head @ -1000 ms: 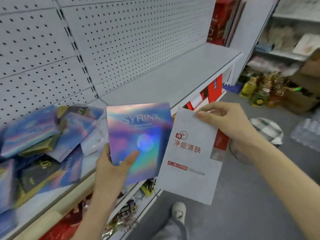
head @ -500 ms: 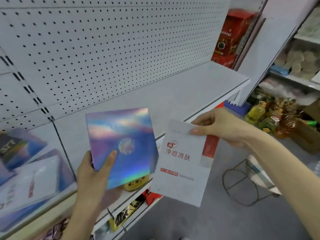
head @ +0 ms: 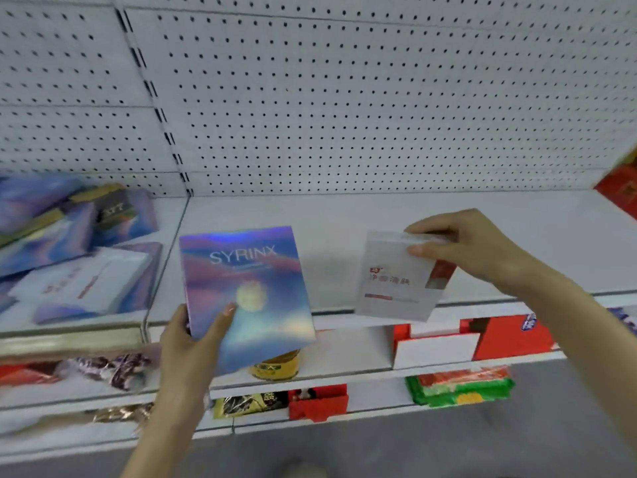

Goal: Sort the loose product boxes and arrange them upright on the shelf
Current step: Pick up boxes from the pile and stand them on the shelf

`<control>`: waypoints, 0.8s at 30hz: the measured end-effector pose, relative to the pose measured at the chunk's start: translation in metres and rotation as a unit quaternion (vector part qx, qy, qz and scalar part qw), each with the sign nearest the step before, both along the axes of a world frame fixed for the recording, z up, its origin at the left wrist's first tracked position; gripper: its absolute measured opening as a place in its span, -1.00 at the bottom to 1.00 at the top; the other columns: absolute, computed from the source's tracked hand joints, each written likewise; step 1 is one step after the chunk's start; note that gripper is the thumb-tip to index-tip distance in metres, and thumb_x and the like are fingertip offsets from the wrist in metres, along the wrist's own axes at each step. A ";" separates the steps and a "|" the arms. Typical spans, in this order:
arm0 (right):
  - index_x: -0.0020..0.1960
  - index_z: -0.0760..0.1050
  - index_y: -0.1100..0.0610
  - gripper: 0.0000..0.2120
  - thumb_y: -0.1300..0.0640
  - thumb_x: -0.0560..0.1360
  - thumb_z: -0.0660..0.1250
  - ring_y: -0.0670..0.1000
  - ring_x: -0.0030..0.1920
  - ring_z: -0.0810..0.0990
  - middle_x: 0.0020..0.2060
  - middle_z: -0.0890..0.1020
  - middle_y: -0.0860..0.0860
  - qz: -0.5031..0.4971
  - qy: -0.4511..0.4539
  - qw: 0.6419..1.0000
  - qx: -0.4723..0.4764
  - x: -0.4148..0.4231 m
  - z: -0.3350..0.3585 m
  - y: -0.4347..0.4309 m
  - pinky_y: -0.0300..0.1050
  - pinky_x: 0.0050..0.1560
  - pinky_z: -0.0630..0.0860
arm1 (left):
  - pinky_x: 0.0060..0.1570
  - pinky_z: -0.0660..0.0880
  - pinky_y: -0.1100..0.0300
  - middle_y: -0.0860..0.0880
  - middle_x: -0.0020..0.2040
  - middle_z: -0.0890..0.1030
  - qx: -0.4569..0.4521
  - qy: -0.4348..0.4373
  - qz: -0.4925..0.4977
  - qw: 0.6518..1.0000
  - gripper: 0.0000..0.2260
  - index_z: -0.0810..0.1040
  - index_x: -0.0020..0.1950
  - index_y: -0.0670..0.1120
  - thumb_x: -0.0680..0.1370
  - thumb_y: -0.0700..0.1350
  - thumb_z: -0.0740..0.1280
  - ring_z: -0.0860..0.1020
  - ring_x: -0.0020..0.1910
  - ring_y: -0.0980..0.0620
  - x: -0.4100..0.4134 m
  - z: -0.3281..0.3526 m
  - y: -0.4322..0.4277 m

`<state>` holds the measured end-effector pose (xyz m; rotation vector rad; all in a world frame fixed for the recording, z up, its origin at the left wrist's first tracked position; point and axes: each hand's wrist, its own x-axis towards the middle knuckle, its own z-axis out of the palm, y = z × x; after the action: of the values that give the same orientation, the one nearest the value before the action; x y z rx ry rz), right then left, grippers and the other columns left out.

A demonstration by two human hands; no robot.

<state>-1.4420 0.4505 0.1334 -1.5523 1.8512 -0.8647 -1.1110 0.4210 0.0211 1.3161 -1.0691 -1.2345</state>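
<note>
Both hands are full here; the left hand (head: pixel 193 343) grips a flat holographic purple-blue SYRINX box (head: pixel 248 288) by its lower left corner; the right hand (head: pixel 472 246) pinches a white cardboard box with red print (head: pixel 396 281) by its top edge; both stand long axis up, slightly tilted, at the near edge of the white metal shelf (head: pixel 344 215); bare shelf lies straight behind, right hand looks closer; the loose box pile (head: pixel 76 250) sits left.

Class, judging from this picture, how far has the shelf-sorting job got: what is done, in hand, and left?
Done: no box stands upright on the shelf yet. In hand: the left hand holds the SYRINX box, the right hand pinches the white box, both by the bare section. Left: placing these, then the jumbled pile on the left.
</note>
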 end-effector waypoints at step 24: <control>0.22 0.58 0.09 -0.69 0.18 0.48 0.43 -0.04 0.05 0.48 -0.04 0.51 -0.08 0.020 0.053 0.998 -0.010 -0.068 -0.053 -0.296 -0.38 -0.02 0.36 | -0.31 0.49 0.42 0.02 -0.16 0.64 0.032 -0.029 0.069 0.997 -0.89 0.53 -0.05 -0.07 0.49 -0.24 0.40 0.58 -0.32 0.28 -0.067 -0.041 -0.168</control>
<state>-1.5098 0.1549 0.0805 -1.6707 1.8830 -0.7995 -1.1778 0.2529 -0.0199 1.4575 -0.9698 -1.1406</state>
